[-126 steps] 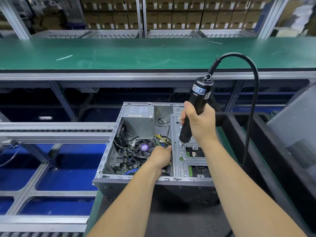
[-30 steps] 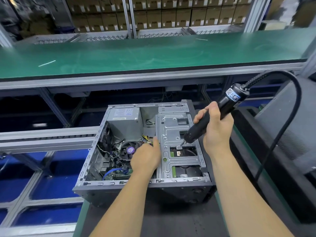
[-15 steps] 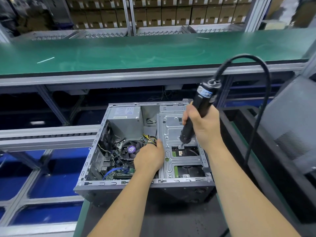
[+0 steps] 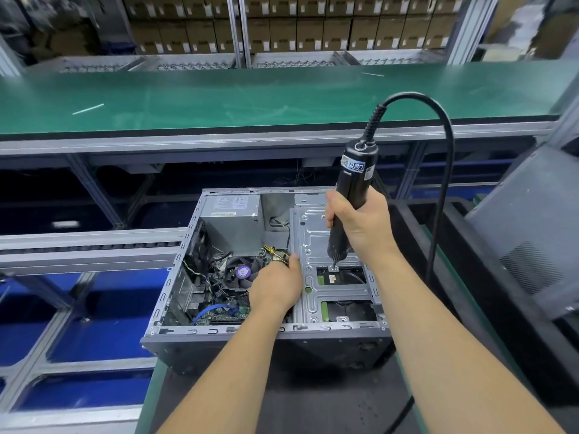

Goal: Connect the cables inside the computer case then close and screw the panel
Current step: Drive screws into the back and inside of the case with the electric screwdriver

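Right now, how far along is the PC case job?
Done: can't confirm the cables are seated. In hand: right hand holds the black corded electric screwdriver upright, bit on a small tab of the silver metal drive cage; left hand rests inside the open grey computer case beside it. Left: closing and screwing the grey side panel, still off at right.

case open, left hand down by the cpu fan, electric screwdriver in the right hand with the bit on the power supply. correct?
Not quite: the bit is not on the power supply. The head view shows the right hand holding the electric screwdriver upright with its bit on a tab of the drive cage. The rest holds: the case is open and the left hand is down beside the CPU fan.
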